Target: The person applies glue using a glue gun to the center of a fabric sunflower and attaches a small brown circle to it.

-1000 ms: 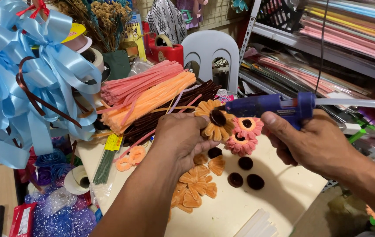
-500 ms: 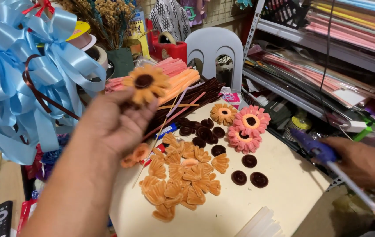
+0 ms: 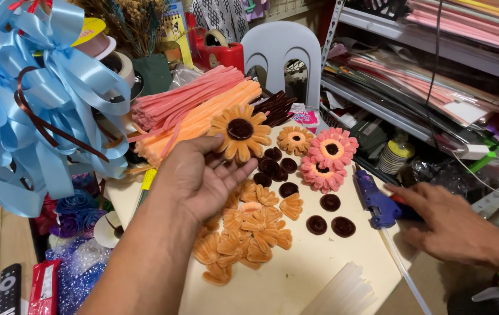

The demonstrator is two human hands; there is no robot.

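My left hand (image 3: 200,178) holds up an orange pipe-cleaner flower (image 3: 240,132) with a dark brown centre, pinched at its lower edge above the table. My right hand (image 3: 445,224) rests on a blue glue gun (image 3: 376,199) lying at the right edge of the cream table (image 3: 319,265). On the table lie two pink flowers (image 3: 325,157), a smaller orange flower (image 3: 295,139), a heap of loose orange petals (image 3: 246,230) and several dark brown round centres (image 3: 322,213).
Bundles of pink and orange pipe cleaners (image 3: 194,111) lie behind the flowers. A large light blue ribbon bow (image 3: 27,111) fills the left. A white plastic chair (image 3: 284,55) stands at the back, shelves of paper (image 3: 436,64) on the right. Clear glue sticks (image 3: 342,291) lie at the front.
My left hand has lowered the orange flower toward the table's middle. My right hand has brought the glue gun down flat onto the table's right edge.
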